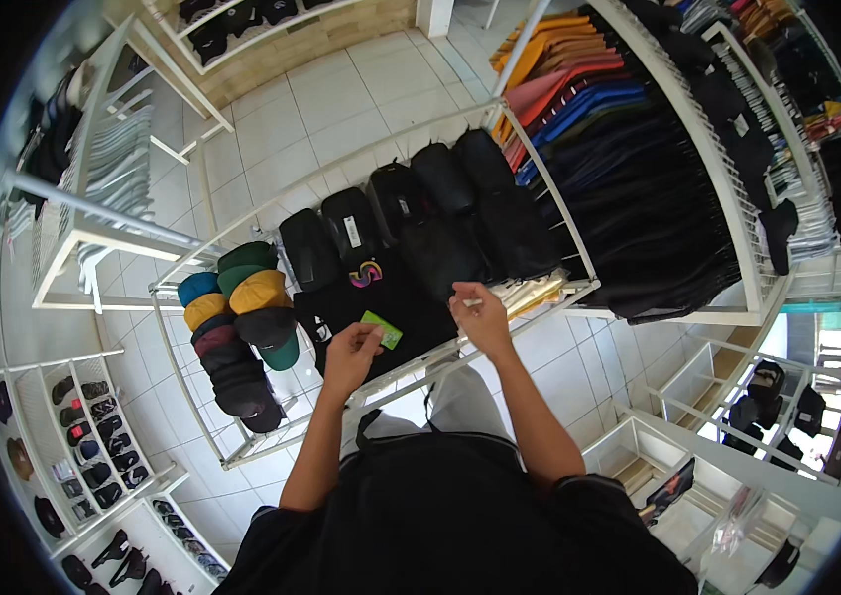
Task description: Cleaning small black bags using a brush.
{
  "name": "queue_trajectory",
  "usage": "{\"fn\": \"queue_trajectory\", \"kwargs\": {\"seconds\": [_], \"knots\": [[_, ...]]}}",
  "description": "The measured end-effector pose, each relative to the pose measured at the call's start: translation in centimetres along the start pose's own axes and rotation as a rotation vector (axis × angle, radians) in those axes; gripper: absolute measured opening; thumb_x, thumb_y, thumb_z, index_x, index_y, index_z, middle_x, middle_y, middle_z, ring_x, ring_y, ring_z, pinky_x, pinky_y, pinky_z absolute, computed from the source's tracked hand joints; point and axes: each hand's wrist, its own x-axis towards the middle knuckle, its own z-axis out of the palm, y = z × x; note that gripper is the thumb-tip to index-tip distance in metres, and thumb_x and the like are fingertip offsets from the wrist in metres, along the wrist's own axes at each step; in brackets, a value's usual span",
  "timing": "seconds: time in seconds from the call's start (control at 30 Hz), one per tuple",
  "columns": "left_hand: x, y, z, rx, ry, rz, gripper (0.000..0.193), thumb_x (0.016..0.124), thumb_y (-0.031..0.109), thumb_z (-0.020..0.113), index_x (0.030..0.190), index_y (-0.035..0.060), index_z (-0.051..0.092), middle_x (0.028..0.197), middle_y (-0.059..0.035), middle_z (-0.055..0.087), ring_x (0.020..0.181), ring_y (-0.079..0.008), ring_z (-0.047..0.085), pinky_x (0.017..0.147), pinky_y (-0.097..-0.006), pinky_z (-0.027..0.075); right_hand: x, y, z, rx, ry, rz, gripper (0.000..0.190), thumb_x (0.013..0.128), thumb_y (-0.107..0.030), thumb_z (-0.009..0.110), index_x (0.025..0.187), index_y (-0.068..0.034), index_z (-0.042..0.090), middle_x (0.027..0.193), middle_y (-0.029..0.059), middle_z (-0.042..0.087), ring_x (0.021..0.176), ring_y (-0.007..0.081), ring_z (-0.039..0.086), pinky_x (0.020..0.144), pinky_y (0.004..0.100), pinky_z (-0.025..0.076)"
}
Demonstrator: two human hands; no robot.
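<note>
Between thumb and fingers, my left hand (353, 355) grips a small green packet (382, 329) above black folded garments (420, 327) on a white metal display rack (391, 387). To its right, my right hand (480, 316) is raised near the rack's front edge, fingers curled around a small pale item (472, 302) too small to identify. A black garment bearing a multicoloured print lies behind the packet. Black bags (350, 223) stand in a row farther back. Stacked caps (260, 290) in green, yellow, blue, maroon and black lie left of the garments.
Hanging shirts (614, 193) crowd a rail at the right. White shelves with caps and small goods (93, 439) stand at the lower left, and a rack of hangers (119, 171) at the upper left. Glass-topped counters (688, 476) are at the lower right. Clear or pale packaged garments (532, 294) lie at the rack's front right.
</note>
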Motion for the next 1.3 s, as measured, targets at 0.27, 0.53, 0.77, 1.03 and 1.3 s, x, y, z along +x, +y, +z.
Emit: {"fn": "queue_trajectory", "kwargs": {"seconds": [0.27, 0.53, 0.77, 1.03, 1.3], "knots": [[9.8, 0.5, 11.5, -0.033, -0.018, -0.158, 0.039, 0.098, 0.033, 0.072, 0.118, -0.0015, 0.070, 0.095, -0.0109, 0.076, 0.081, -0.0166, 0.073, 0.069, -0.0292, 0.055, 8.7, 6.6, -5.2, -0.174, -0.038, 0.072, 0.032, 0.089, -0.017, 0.076, 0.118, -0.004, 0.072, 0.111, 0.0152, 0.074, 0.091, 0.0252, 0.074, 0.084, 0.0351, 0.057], [13.0, -6.9, 14.7, 0.321, 0.160, -0.211, 0.069, 0.088, 0.046, 0.079, 0.137, 0.0004, 0.060, 0.122, -0.0221, 0.072, 0.110, -0.0368, 0.071, 0.096, -0.0391, 0.054, 10.0, 12.4, -4.1, -0.399, -0.020, 0.129, 0.062, 0.089, -0.025, 0.079, 0.142, -0.005, 0.057, 0.133, 0.0225, 0.060, 0.118, 0.0337, 0.063, 0.100, 0.0415, 0.053], [13.9, -7.3, 16.0, 0.047, 0.146, -0.310, 0.102, 0.088, 0.049, 0.079, 0.159, -0.0064, 0.030, 0.147, -0.0330, 0.052, 0.133, -0.0371, 0.058, 0.109, -0.0387, 0.046, 11.0, 12.8, -2.1, -0.323, -0.117, 0.233, 0.079, 0.089, -0.037, 0.079, 0.154, -0.009, 0.042, 0.149, 0.0270, 0.048, 0.138, 0.0430, 0.048, 0.114, 0.0476, 0.041], [13.4, -5.0, 14.8, -0.120, 0.180, -0.324, 0.099, 0.089, 0.045, 0.080, 0.160, -0.0015, 0.031, 0.141, -0.0280, 0.056, 0.123, -0.0296, 0.061, 0.103, -0.0371, 0.048, 11.4, 13.7, -2.3, -0.103, -0.096, 0.322, 0.054, 0.088, -0.023, 0.082, 0.132, -0.009, 0.052, 0.136, 0.0230, 0.061, 0.130, 0.0374, 0.059, 0.109, 0.0446, 0.046], [11.8, -4.7, 11.1, -0.120, 0.208, -0.227, 0.079, 0.090, 0.042, 0.082, 0.143, -0.0026, 0.044, 0.139, -0.0231, 0.057, 0.127, -0.0275, 0.058, 0.104, -0.0363, 0.048, 7.0, 11.2, -0.9, 0.146, -0.017, 0.277, 0.045, 0.090, 0.000, 0.074, 0.129, -0.007, 0.053, 0.132, 0.0195, 0.062, 0.115, 0.0253, 0.066, 0.091, 0.0340, 0.057]]}}
